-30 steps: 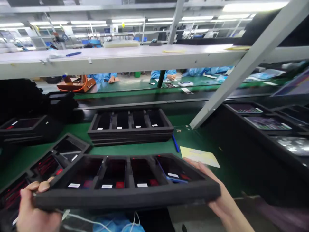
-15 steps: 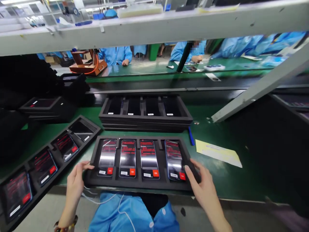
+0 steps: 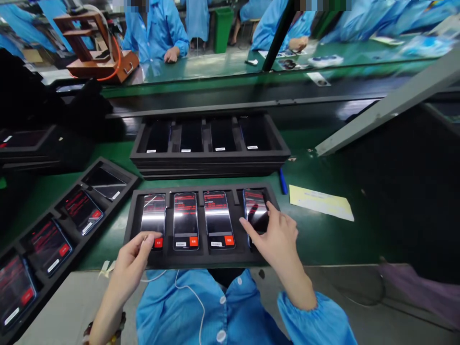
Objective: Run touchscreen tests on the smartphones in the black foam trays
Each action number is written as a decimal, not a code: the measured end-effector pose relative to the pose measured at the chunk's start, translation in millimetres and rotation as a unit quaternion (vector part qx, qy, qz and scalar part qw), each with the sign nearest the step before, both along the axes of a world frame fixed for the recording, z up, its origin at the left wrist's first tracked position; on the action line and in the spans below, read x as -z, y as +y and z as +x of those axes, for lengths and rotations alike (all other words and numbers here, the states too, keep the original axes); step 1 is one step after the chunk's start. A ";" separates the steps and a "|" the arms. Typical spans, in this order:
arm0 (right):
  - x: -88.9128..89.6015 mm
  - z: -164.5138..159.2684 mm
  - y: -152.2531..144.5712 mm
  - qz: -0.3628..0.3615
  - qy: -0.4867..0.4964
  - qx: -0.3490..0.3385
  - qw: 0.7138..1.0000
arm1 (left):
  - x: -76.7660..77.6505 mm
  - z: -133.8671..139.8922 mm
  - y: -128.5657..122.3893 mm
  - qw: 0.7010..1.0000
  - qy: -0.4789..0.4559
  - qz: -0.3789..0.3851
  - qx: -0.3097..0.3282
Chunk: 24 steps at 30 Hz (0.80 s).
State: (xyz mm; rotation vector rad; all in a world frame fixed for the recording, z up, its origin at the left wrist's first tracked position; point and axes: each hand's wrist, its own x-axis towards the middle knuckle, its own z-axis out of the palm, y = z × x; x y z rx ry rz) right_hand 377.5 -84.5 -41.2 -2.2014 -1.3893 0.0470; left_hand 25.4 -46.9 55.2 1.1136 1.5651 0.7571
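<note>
A black foam tray (image 3: 201, 259) lies in front of me, with smartphones in its slots showing red text and a red square on their lit screens. My left hand (image 3: 134, 261) is over the tray's lower left corner, thumb and forefinger closed together beside the leftmost phone (image 3: 153, 215); whatever may be between them is too small to make out. Over the rightmost phone (image 3: 256, 203), my right hand (image 3: 275, 235) has thumb and fingers apart, one at each long edge. That phone lies in its slot, its lower part hidden by the hand. The two middle phones (image 3: 186, 220) are uncovered.
Behind stands a stack of black trays (image 3: 212, 165) with dark-screened phones on top. A second phone tray (image 3: 77, 239) lies slanted at left. A blue pen (image 3: 283, 182) and a yellow paper slip (image 3: 319, 201) lie at right. A slanted metal post (image 3: 377, 112) rises there. Co-workers sit across the line.
Both hands have left the tray's side edges and come inward over it, the left to the leftmost phone's bottom, the right to the rightmost phone. The view has tilted downward.
</note>
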 end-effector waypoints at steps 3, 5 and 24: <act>0.2 -1.5 5.9 -0.027 -0.041 0.010 0.999 | 0.2 20.8 -1.9 0.993 -0.064 -0.054 0.083; -0.2 1.1 8.0 -0.061 -0.050 0.015 0.997 | 1.9 36.7 -6.0 0.981 -0.101 -0.072 0.147; -52.6 -19.4 38.7 -0.276 -0.177 0.017 0.944 | 2.0 82.7 -22.5 0.911 -0.070 -0.043 0.404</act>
